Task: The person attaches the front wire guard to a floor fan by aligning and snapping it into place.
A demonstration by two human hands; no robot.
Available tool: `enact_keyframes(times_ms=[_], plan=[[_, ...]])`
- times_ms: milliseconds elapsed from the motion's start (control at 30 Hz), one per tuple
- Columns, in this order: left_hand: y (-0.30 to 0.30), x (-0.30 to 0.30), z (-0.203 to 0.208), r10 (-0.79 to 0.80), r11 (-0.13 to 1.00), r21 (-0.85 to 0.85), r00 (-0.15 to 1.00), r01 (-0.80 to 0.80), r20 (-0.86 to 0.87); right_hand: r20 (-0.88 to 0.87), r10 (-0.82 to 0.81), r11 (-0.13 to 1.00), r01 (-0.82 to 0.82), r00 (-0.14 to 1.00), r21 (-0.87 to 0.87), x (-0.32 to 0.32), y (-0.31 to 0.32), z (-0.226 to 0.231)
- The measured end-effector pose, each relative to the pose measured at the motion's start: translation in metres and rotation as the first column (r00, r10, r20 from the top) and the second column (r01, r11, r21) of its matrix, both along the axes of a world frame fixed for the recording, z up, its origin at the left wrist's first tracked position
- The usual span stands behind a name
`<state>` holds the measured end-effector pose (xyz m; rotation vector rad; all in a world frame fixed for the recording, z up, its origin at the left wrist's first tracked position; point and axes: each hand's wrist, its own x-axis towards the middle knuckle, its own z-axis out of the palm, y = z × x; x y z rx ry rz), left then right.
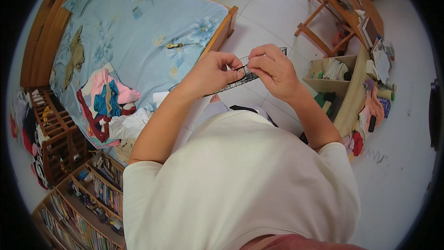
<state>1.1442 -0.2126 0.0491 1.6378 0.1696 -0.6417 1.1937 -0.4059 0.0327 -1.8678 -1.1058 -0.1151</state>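
Note:
In front of my chest, a long black wire-mesh rack (251, 77) lies behind and between both hands, running past them on either side. My left hand (213, 70) is closed, its thumb and fingertips pinched beside a thin dark strip at the mesh. Close by, my right hand (276, 71) has its fingers bent and pressed together over the same spot. Whatever the fingertips grip is too small to make out. A screwdriver (175, 45) with a yellow and black handle rests on the bed, beyond my left hand.
The bed (138, 32) with a blue flowered sheet fills the left, with heaped clothes (111, 99) near its edge. A bookcase (88, 203) stands at lower left. On the right are a low shelf unit (340, 81) and a wooden desk (356, 9). Pale tiles (273, 9) cover the floor.

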Motion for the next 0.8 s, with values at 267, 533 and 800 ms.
enact_keyframes(times_ms=[267, 533, 800], plan=[[-0.039, 0.077, -0.003, -0.112, 0.98, -0.157, 0.992, 0.12, 0.062, 0.031, -0.105, 0.991, 0.102, 0.994, 0.085, 0.068, -0.043, -0.001], [-0.117, 0.161, 0.0, -0.064, 0.972, -0.224, 0.996, 0.075, 0.056, 0.164, 0.059, 0.988, -0.081, 0.985, 0.129, 0.162, -0.119, 0.001], [-0.161, 0.224, 0.001, 0.036, 0.979, -0.201, 0.999, -0.036, -0.002, 0.046, 0.142, 0.987, -0.145, 0.989, 0.074, 0.239, -0.159, 0.008]])
